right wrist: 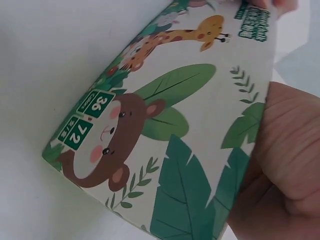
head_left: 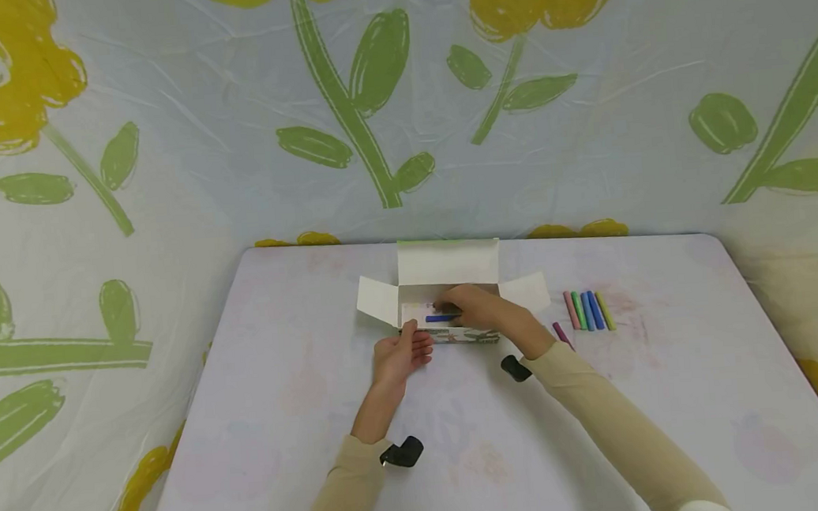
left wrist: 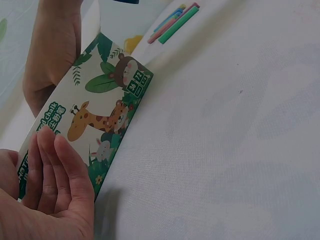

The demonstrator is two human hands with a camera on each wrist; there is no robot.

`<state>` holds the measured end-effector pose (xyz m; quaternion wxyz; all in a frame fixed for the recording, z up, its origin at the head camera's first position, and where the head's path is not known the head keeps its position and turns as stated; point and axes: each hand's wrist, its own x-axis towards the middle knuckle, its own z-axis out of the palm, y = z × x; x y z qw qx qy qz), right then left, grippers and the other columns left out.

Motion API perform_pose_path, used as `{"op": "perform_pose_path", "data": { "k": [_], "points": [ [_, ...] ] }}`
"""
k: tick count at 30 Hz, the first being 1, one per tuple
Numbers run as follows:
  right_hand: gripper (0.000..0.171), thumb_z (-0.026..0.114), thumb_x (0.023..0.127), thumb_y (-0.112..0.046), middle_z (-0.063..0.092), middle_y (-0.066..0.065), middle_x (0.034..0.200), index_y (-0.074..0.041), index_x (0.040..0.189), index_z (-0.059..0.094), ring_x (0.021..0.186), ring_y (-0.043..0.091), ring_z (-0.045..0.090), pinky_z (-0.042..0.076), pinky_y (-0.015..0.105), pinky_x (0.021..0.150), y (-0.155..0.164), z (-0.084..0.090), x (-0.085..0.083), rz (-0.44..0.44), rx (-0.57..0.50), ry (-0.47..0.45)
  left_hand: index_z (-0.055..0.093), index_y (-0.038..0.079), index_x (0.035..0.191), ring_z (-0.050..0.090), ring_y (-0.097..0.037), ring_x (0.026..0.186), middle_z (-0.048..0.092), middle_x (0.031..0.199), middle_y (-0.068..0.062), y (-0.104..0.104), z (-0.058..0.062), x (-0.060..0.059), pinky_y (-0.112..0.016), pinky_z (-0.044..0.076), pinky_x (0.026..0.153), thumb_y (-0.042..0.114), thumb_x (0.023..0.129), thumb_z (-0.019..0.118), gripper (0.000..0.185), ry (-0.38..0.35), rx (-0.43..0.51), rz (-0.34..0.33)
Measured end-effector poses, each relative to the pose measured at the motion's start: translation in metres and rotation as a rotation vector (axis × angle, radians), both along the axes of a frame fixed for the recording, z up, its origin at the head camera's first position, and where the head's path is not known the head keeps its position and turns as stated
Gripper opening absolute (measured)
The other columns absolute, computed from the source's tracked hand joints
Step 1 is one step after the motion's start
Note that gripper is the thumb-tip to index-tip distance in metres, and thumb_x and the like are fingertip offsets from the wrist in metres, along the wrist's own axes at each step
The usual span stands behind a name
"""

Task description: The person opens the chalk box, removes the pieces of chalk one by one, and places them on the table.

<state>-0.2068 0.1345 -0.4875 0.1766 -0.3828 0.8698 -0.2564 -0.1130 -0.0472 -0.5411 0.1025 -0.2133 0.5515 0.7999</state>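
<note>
My right hand (head_left: 480,307) pinches 1 blue chalk (head_left: 440,317) inside the open chalk box (head_left: 448,300), mid-table near the back edge. Left hand (head_left: 400,357), fingers straight, steadies the box front. 6 chalks (head_left: 587,310) lie to the box's right.

Floral backdrop cloth (head_left: 385,115), seemingly plastic-covered; white table (head_left: 677,427).

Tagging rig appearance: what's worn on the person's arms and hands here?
Both arms wear long beige sleeves. The left hand and right hand are bare: no gloves or rings visible. A small black camera unit sits at each wrist, left and right.
</note>
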Motion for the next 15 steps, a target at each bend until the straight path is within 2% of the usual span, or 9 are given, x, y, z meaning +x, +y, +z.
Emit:
{"op": "perform_pose_path", "data": {
  "k": [4, 6, 9, 13, 15],
  "points": [
    [0.025, 0.077, 0.09, 0.0, 0.071, 0.012, 0.107, 0.005, 0.113, 0.07, 0.098, 0.024, 0.066, 0.056, 0.039, 0.093, -0.006, -0.003, -0.003, 0.021, 0.068, 0.034, 0.073, -0.006, 0.091, 0.068, -0.01, 0.067, 0.073, 0.077, -0.005, 0.0, 0.0, 0.0, -0.022, 0.059, 0.063, 0.029, 0.103, 0.062, 0.038, -0.001, 0.002, 0.004],
    [0.022, 0.077, 0.091, 0.0, 0.071, 0.012, 0.105, 0.004, 0.112, 0.07, 0.096, 0.023, 0.065, 0.056, 0.04, 0.092, -0.011, 0.0, -0.002, 0.012, 0.12, 0.02, 0.072, -0.006, 0.092, 0.067, -0.009, 0.067, 0.073, 0.077, -0.005, 0.0, 0.001, 0.001, -0.022, 0.059, 0.063, 0.029, 0.103, 0.062, 0.039, 0.002, 0.005, 0.004],
    [0.016, 0.074, 0.092, 0.003, 0.069, 0.011, 0.098, 0.002, 0.107, 0.07, 0.088, 0.021, 0.061, 0.055, 0.037, 0.084, -0.015, -0.001, -0.004, 0.019, 0.159, 0.003, 0.072, -0.007, 0.093, 0.067, -0.009, 0.067, 0.073, 0.077, -0.005, 0.0, 0.002, 0.002, -0.022, 0.059, 0.063, 0.029, 0.104, 0.062, 0.039, 0.003, 0.008, 0.002],
    [0.013, 0.071, 0.093, 0.006, 0.068, 0.012, 0.096, 0.003, 0.106, 0.07, 0.084, 0.021, 0.059, 0.054, 0.034, 0.079, -0.016, 0.002, -0.004, 0.033, 0.17, -0.028, 0.072, -0.007, 0.095, 0.067, -0.009, 0.067, 0.072, 0.077, -0.004, 0.001, 0.004, 0.002, -0.022, 0.059, 0.063, 0.03, 0.103, 0.063, 0.039, -0.005, 0.004, 0.001],
    [0.016, 0.071, 0.093, 0.004, 0.069, 0.012, 0.099, 0.003, 0.109, 0.07, 0.088, 0.021, 0.061, 0.055, 0.036, 0.082, -0.014, 0.004, -0.003, 0.037, 0.162, -0.034, 0.072, -0.008, 0.096, 0.067, -0.008, 0.067, 0.072, 0.077, -0.004, 0.001, 0.005, 0.001, -0.021, 0.059, 0.063, 0.03, 0.103, 0.063, 0.039, -0.011, 0.002, 0.002]
  ]
}}
